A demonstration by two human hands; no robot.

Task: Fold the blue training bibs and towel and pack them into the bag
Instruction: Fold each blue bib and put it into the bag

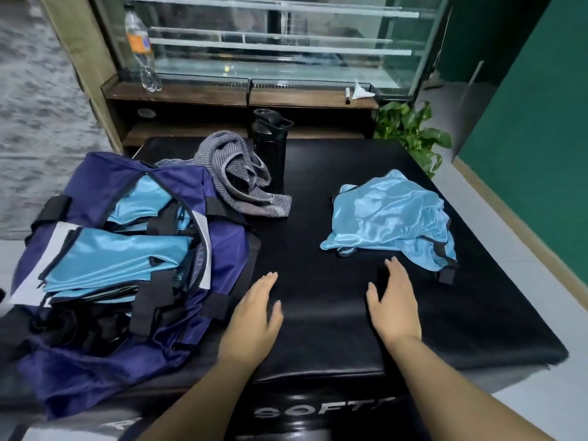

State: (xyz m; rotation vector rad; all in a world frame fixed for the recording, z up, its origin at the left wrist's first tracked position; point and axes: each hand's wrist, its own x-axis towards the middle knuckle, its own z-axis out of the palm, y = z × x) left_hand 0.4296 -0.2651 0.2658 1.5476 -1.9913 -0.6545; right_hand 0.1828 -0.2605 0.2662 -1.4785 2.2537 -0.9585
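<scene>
A navy bag lies open on the left of the black padded surface. Folded light-blue bibs are stacked inside it. A crumpled heap of light-blue bibs lies at the right. A grey towel sits bunched behind the bag. My left hand hovers flat beside the bag, fingers straight, holding nothing. My right hand is flat too, its fingertips just short of the crumpled heap.
A black shaker bottle stands behind the towel. A clear plastic bottle stands on a wooden ledge before a glass display case. A green plant grows at the back right, beside a green wall.
</scene>
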